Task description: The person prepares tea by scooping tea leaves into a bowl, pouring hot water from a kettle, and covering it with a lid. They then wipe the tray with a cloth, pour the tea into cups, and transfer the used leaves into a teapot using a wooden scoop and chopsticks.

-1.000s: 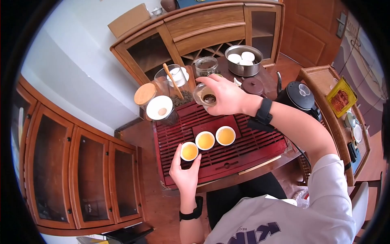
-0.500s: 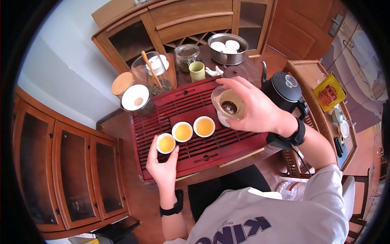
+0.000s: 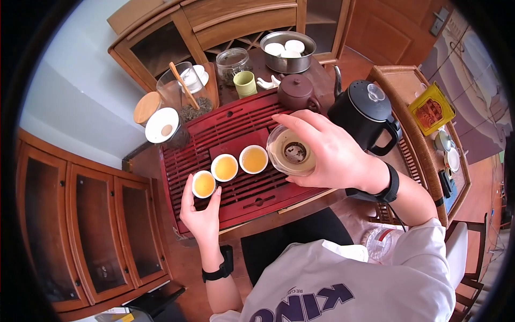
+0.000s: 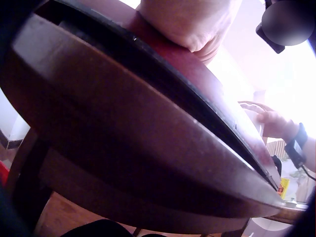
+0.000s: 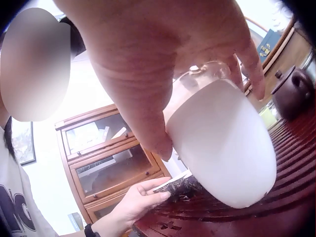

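Three small white cups of amber tea stand in a row on the red slatted tea tray (image 3: 257,201). My left hand (image 3: 201,220) pinches the leftmost cup (image 3: 204,184) between thumb and fingers at the tray's front left. My right hand (image 3: 327,155) grips a glass-rimmed white vessel (image 3: 289,153) from above, just right of the third cup (image 3: 254,159). Dark wet leaves lie in its centre. The right wrist view shows that vessel (image 5: 222,148) held clear above the tray, with my left hand (image 5: 138,197) beyond it. The left wrist view is mostly the table's underside.
A purple clay teapot (image 3: 296,92) and a black kettle (image 3: 365,112) stand behind my right hand. At the back are a green cup (image 3: 245,83), a glass jar (image 3: 232,64), a metal bowl (image 3: 287,51) and a tea-leaf jar with a wooden scoop (image 3: 185,96). Wooden cabinets stand at left.
My right hand has carried the vessel from the back of the tray forward and to the right, down beside the third cup. My left hand has stayed on the leftmost cup.
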Available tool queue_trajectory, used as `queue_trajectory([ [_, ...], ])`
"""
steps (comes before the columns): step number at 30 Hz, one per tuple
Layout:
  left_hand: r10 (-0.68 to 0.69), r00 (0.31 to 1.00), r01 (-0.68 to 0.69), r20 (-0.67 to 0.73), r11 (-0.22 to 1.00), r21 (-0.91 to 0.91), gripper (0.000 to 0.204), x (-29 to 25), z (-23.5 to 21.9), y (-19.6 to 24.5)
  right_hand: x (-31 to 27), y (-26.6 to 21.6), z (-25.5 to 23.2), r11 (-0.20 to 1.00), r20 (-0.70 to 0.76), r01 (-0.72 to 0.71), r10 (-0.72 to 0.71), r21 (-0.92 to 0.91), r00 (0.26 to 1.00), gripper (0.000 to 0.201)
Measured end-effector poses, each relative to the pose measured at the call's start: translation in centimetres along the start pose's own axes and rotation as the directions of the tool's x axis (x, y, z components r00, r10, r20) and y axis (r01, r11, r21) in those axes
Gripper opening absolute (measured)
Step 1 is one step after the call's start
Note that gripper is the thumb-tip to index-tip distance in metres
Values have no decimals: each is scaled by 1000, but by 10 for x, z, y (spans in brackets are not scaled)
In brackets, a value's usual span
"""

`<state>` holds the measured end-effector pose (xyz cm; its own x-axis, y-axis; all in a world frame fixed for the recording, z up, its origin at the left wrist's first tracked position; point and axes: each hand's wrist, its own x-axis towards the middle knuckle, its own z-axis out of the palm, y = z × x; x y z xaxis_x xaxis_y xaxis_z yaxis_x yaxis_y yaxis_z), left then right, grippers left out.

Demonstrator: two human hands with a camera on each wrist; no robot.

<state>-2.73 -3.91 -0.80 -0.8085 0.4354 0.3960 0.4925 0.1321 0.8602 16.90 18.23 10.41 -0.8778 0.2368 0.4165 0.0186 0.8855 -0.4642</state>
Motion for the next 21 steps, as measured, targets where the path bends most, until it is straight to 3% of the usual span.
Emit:
queue_trajectory([
  [3, -15, 1000, 15, 0, 1000, -6, 64, -1, -1, 1, -2, 0, -1, 999, 10, -13, 13, -29, 1000, 91],
  [6, -23, 1000, 23, -1, 1000, 13, 64, -1, -1, 3, -7, -6, -2, 998, -70, 9, -14, -62, 997, 92],
  [8, -35, 999, 35, 1, 999, 12, 64, -1, 0, 5, -11, -17, -5, 994, -301, 64, -88, -89, 949, 91],
  [10, -36, 999, 36, 6, 999, 32, 65, 0, -1, 6, -28, -21, 6, 976, -515, 219, -197, -19, 834, 76],
  [12, -40, 999, 38, 37, 997, 63, 65, -1, -1, 7, -50, -26, 24, 931, -557, 362, -279, 42, 782, 55],
  [14, -52, 998, 50, 38, 998, 50, 66, -1, -1, 7, -59, -35, 47, 884, -504, 456, -351, 99, 789, 35],
  [17, -70, 997, 70, 34, 998, 9, 65, -2, -1, 8, -73, -37, 81, 922, -420, 381, -319, 70, 850, 25],
  [20, -102, 994, 104, 48, 994, -42, 65, -2, -3, 11, -80, -43, 104, 928, -430, 204, -54, 312, 901, 38],
  [21, -100, 994, 102, 48, 994, -41, 65, -1, -3, 12, -78, -44, 106, 927, -431, 205, -54, 313, 901, 38],
])
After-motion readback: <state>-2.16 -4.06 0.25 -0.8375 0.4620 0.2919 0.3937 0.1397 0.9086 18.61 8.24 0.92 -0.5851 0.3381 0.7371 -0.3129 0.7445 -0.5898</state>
